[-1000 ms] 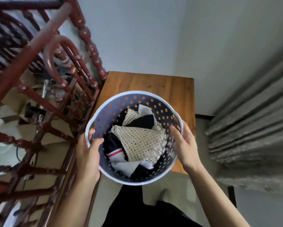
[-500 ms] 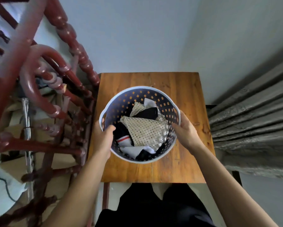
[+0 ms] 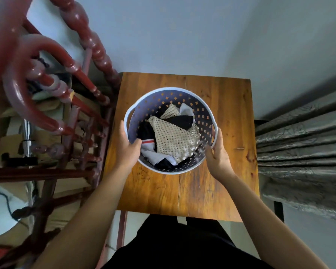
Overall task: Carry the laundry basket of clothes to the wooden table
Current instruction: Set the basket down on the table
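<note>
Plastic basket (image 3: 207, 105) of clothes (image 3: 173, 138) sits over the wooden table (image 3: 217, 191), left hand (image 3: 129, 150) and right hand (image 3: 218, 154) clamped on its rim; letting go unevenly could tip it.

Single head-worn wide-angle view, looking steeply down from close above the desk (image 3: 211, 191). The desk fills the centre, its far edge against the wall. Red turned woodwork (image 3: 52, 90) lies left of the desk, grey curtain (image 3: 303, 152) right. No second view overlaps.
</note>
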### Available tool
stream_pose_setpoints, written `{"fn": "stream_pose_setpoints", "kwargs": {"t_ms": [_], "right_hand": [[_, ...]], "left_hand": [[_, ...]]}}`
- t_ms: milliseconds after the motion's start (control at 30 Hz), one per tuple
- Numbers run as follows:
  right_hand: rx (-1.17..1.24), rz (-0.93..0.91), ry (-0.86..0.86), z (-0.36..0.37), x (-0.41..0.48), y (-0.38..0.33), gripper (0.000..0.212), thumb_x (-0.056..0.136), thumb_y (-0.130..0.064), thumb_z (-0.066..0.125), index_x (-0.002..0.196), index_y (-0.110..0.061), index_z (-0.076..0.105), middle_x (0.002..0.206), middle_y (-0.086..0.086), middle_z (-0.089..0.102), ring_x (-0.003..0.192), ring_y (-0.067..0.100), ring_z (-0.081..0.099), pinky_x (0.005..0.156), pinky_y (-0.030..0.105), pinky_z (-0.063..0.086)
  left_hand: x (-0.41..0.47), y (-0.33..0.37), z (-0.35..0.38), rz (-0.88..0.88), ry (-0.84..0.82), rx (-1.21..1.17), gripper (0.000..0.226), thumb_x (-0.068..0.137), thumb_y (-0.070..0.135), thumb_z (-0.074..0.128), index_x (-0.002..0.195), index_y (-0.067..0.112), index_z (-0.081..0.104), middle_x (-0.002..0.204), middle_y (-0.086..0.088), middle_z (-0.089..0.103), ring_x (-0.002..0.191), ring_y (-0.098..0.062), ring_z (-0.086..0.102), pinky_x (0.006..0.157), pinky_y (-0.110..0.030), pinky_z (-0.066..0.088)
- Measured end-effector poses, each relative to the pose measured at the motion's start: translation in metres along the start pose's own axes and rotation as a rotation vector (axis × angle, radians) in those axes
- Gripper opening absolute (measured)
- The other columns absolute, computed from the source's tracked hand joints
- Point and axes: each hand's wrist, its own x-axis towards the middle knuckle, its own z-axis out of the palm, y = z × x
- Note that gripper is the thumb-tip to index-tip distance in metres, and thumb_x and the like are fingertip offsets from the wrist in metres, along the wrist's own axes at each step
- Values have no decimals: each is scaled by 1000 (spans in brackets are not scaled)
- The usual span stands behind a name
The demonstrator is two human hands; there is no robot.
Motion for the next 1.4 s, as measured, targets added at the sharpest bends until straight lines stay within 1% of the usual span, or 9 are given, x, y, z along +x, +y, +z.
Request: {"fn": "stream_pose_setpoints", "kwargs": {"t_ms": [167, 300, 467, 733, 867, 1000, 1133, 1267, 1400], "right_hand": [[-94, 8, -20, -4, 1, -1, 74, 113, -21, 47, 172, -21, 3, 178, 12, 26, 161, 33, 33, 123, 37, 33], [-133, -66, -122, -9, 8, 9, 94, 111, -31, 52, 168, -29, -22, 182, 8, 15, 154, 32, 46, 109, 30, 42], [-77, -111, -210, -8, 21, -8, 109, 96, -62, 66, 140, -74, -34, 183, 0, 14, 150, 20, 52, 120, 49, 48], [-240, -174, -254, 24, 64, -38, 127, 93, -62, 70, 161, -39, -35, 182, 5, 18, 153, 26, 52, 116, 51, 52], [-202, -115, -204, 42, 83, -58, 128, 90, -72, 65, 157, -43, -40, 180, 10, 25, 152, 31, 52, 117, 46, 50], [-264, -84, -179, 50, 107, -72, 127, 91, -72, 66, 163, -38, -33, 174, 19, 36, 141, 40, 61, 109, 46, 54], [-325, -30, -198, 58, 131, -87, 130, 87, -76, 66, 163, -37, -32, 167, 21, 47, 130, 41, 68, 99, 45, 58], [-454, -71, -183, 69, 158, -115, 125, 92, -78, 56, 166, -26, -31, 154, 27, 59, 116, 44, 74, 90, 45, 60], [-523, -140, -177, 75, 182, -134, 121, 93, -80, 51, 166, -28, -31, 166, 21, 49, 117, 44, 73, 91, 48, 62]], "left_hand": [[-40, -23, 33, -125, 48, -53, 85, 98, 10, 48, 162, 28, -5, 152, 2, 44, 127, -26, 54, 99, -43, 47], [-42, -30, 48, -239, 171, -58, 68, 99, 4, 38, 160, 16, 10, 128, -9, 60, 94, -30, 59, 74, -37, 42], [9, -17, 16, -132, 104, 34, 62, 100, 3, 39, 157, 11, 19, 136, -6, 51, 116, -26, 54, 84, -32, 39], [78, 11, -19, -53, 180, -21, 72, 98, 26, 53, 161, 21, 20, 163, -10, 36, 145, -28, 41, 116, -49, 37], [50, 5, -1, 213, 182, 181, 64, 100, 21, 54, 158, 9, 30, 171, -12, 6, 151, -5, 9, 115, -8, 11], [49, -24, -2, 361, 56, 433, 60, 102, 42, 41, 148, 4, 47, 171, -17, 8, 157, -24, -6, 123, -44, 16], [83, -22, -13, 334, 21, 499, 63, 103, 44, 31, 146, 0, 47, 172, -17, 4, 156, -27, -17, 124, -56, 15], [124, -5, -25, 271, 29, 528, 60, 104, 40, 28, 148, 3, 44, 172, -14, -4, 156, -35, -18, 124, -57, 13], [158, 7, -38, 233, 59, 534, 49, 106, 28, 31, 144, 1, 44, 171, -20, -5, 156, -39, -19, 125, -54, 4]]}}
